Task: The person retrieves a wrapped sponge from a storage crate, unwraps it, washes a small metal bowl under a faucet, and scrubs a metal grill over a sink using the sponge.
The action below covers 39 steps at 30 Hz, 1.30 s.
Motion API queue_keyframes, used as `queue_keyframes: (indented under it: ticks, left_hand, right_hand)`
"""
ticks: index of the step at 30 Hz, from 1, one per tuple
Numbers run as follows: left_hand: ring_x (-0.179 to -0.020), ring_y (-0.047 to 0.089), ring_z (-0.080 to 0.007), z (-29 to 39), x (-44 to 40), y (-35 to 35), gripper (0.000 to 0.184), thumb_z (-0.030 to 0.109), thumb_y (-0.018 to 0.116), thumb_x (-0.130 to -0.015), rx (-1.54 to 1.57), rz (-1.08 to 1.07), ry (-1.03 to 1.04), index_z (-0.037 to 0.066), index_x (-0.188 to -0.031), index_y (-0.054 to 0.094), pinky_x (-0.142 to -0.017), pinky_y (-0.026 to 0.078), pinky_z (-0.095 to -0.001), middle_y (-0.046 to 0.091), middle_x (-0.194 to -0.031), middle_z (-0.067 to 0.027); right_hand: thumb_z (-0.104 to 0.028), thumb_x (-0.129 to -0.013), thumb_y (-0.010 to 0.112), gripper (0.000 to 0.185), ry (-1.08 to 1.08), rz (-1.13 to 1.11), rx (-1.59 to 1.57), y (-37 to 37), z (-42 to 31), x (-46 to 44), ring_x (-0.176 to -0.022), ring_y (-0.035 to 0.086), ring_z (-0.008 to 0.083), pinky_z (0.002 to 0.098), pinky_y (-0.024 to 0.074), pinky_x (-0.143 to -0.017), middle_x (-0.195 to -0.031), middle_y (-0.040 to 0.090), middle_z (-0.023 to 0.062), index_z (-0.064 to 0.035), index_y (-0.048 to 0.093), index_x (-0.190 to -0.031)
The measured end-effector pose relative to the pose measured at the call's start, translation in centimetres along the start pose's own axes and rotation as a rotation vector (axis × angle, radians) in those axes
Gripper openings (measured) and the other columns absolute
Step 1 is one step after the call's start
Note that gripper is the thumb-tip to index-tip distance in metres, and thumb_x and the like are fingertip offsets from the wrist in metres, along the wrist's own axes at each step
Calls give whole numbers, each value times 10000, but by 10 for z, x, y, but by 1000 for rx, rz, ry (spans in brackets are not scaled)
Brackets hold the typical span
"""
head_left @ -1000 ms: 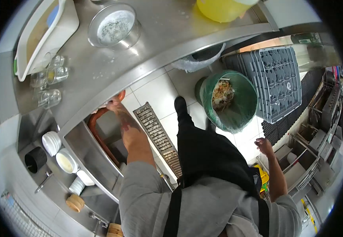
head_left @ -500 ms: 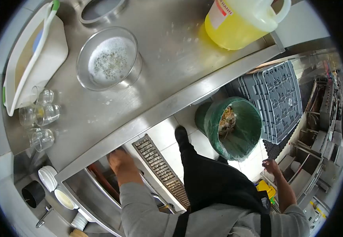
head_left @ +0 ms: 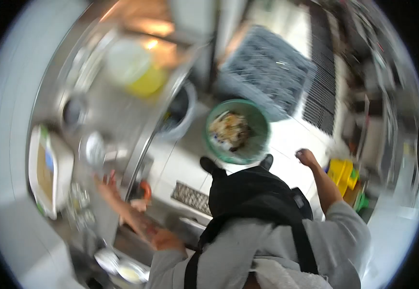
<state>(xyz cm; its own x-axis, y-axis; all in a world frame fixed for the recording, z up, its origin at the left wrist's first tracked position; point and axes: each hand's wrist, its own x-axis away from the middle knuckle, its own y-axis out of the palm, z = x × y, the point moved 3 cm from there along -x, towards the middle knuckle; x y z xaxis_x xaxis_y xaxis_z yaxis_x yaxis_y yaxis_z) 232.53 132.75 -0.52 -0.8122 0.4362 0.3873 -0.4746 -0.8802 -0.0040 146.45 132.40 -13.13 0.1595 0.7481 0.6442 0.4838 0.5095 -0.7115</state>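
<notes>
My left hand (head_left: 107, 187) reaches over the steel counter (head_left: 118, 118), blurred, its fingers apart and nothing visible in them. Just beyond the fingertips stands a round metal pot with white foam inside (head_left: 94, 150); whether they touch it I cannot tell. Several clear glasses (head_left: 80, 198) sit to the left of that hand. Below the forearm are the sink (head_left: 171, 214) and a curved orange-red thing (head_left: 146, 190), too blurred to name. Out at my right side, over the floor, hangs my right hand (head_left: 306, 157), fingers curled in, with nothing seen in it.
A green lined bin (head_left: 262, 130) with food waste stands before my feet. Behind it are a stack of grey crates (head_left: 267, 67) and a dark mat (head_left: 319, 72). The counter bears a yellow-liquid jug (head_left: 144, 79) and a white tub (head_left: 65, 168). A grey bin (head_left: 185, 113) stands under its edge.
The view has swung round. My left hand has come up from the sink edge over the counter, towards the foamy pot, with its fingers spread. The right hand still hangs out to the side.
</notes>
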Motion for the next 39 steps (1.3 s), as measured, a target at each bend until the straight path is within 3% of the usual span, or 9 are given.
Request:
queue_keyframes:
  ticks: [8, 10, 14, 19, 26, 31, 32, 36, 39]
  left_hand:
    - [-1017, 623, -326, -77, 22, 139, 587, 309, 531, -974, -250, -355, -125, -43, -1402, 337, -870, 532, -379, 444, -1342, -288]
    - [-1014, 622, -322, -95, 71, 185, 578, 303, 527, -973, -363, -441, -116, -42, -1398, 342, -865, 533, -376, 450, -1338, -280]
    - [-1009, 620, -314, -126, 182, 268, 560, 291, 520, -971, -498, -577, -82, -39, -1391, 352, -857, 536, -370, 462, -1329, -265]
    - [-1002, 618, -305, -153, 322, 356, 537, 275, 510, -968, -593, -690, -24, -36, -1381, 365, -847, 539, -363, 477, -1318, -247]
    - [-993, 614, -292, -171, 436, 435, 508, 254, 498, -964, -642, -731, 26, -31, -1369, 383, -832, 544, -352, 498, -1303, -221]
    - [-986, 611, -283, -176, 470, 476, 487, 238, 488, -962, -659, -707, 49, -28, -1359, 396, -822, 548, -345, 513, -1293, -202]
    - [-984, 611, -281, -178, 477, 487, 483, 235, 486, -961, -661, -699, 52, -27, -1357, 399, -820, 548, -343, 516, -1291, -198]
    - [-979, 609, -274, -189, 495, 547, 468, 223, 479, -959, -654, -702, 55, -24, -1350, 409, -811, 551, -337, 528, -1282, -184]
    - [-975, 607, -268, -210, 526, 635, 457, 214, 474, -958, -633, -764, 56, -22, -1345, 417, -805, 553, -332, 537, -1276, -172]
  right_hand:
    - [-247, -789, 594, 324, 450, 301, -261, 36, 186, 124, -916, 675, 349, 414, 533, -842, -962, 694, 234, -5, 713, -967]
    - [-208, -791, 547, 270, 617, 180, -116, 84, 260, 145, -656, 699, 253, 389, 559, -758, -775, 722, 122, -36, 745, -856]
    - [-125, -736, 517, 255, 746, -23, -314, 97, 344, 212, -798, 700, 324, 411, 554, -771, -827, 708, 203, 24, 710, -811]
    - [-163, -793, 488, 288, 850, -36, -465, 138, 460, 248, -608, 692, 207, 358, 569, -627, -685, 708, 86, -58, 732, -681]
    - [-133, -825, 500, 320, 1105, -102, -836, 119, 497, 299, -721, 708, 250, 420, 550, -716, -911, 700, 224, 84, 671, -987]
    - [-167, -788, 514, 317, 868, -76, -726, 72, 542, 234, -721, 703, 312, 422, 552, -753, -907, 701, 220, 45, 698, -934]
    - [-203, -769, 494, 290, 742, 45, -541, 101, 574, 190, -596, 666, 240, 414, 538, -617, -642, 673, 142, -51, 699, -631]
    - [-336, -792, 589, 347, 537, 260, -461, -16, 609, 115, -968, 642, 360, 439, 513, -867, -988, 690, 186, -53, 711, -951]
    - [-303, -796, 628, 355, 537, 518, -572, -114, 634, 84, -979, 646, 340, 404, 508, -890, -1034, 690, 175, -68, 690, -1055]
